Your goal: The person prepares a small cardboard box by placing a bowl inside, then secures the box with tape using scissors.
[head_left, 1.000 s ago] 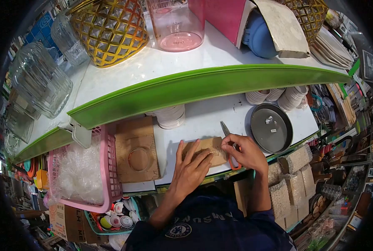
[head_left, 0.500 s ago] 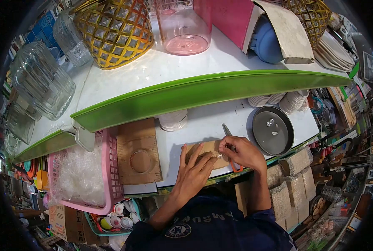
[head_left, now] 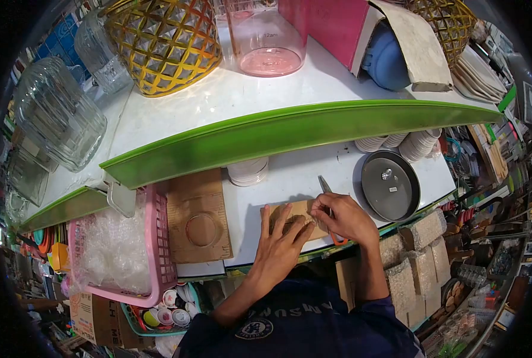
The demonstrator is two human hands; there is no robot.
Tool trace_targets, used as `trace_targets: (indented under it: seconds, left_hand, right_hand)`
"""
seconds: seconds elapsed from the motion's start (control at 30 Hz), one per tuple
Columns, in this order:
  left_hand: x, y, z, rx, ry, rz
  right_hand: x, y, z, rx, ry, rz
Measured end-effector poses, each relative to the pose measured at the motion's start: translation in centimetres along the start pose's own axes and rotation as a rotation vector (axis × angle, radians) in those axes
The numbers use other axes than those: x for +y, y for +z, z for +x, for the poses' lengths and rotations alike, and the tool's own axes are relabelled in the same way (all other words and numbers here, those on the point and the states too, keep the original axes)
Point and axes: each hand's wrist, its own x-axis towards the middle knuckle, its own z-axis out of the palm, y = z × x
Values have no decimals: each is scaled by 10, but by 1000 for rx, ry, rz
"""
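My left hand (head_left: 281, 241) lies with its fingers spread on a small piece of brown cardboard (head_left: 299, 210) on the white lower shelf. At the right part of that piece, my right hand (head_left: 340, 216) has its thumb and fingers pinched together, and what is between them is too small to make out. Scissors (head_left: 324, 184) with orange handles lie partly under my right hand, blades pointing away from me. To the left rests a larger cardboard sheet (head_left: 179, 238) with a clear round ring (head_left: 202, 230) on it.
A dark round pan (head_left: 390, 200) sits right of my hands. Stacked white dishes (head_left: 248, 172) stand beneath the green-edged upper shelf (head_left: 290, 128). At the left is a pink basket (head_left: 158, 250) of bubble wrap. Glass jars (head_left: 57, 113) stand on the upper shelf. Wrapped boxes (head_left: 424, 274) lie lower right.
The fingers of my left hand have shifted slightly on the cardboard, nearer my right fingertips. My right hand keeps its pinch in nearly the same place.
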Motion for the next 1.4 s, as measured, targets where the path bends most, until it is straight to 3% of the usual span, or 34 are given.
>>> trace_targets:
  seconds: [0.23, 0.3, 0.5, 0.7, 0.8, 1.0, 1.4]
  left_hand:
    - [1, 2, -1, 14, -1, 0]
    - [1, 3, -1, 12, -3, 1]
    - [3, 1, 0, -2, -1, -37]
    - [4, 1, 0, -17, -21, -58]
    - [7, 4, 0, -1, -21, -52]
    - [8, 1, -1, -15, -19, -57]
    - [9, 2, -3, -13, -46, -59]
  right_hand:
    - [-5, 2, -2, 65, 50, 13]
    - [-6, 4, -4, 109, 203, 84]
    - [-2, 13, -4, 247, 280, 53]
    - [7, 12, -9, 155, 216, 208]
    - [11, 19, -9, 165, 280, 261]
    - [11, 27, -4, 237, 391, 213]
    - [13, 23, -5, 185, 374, 241]
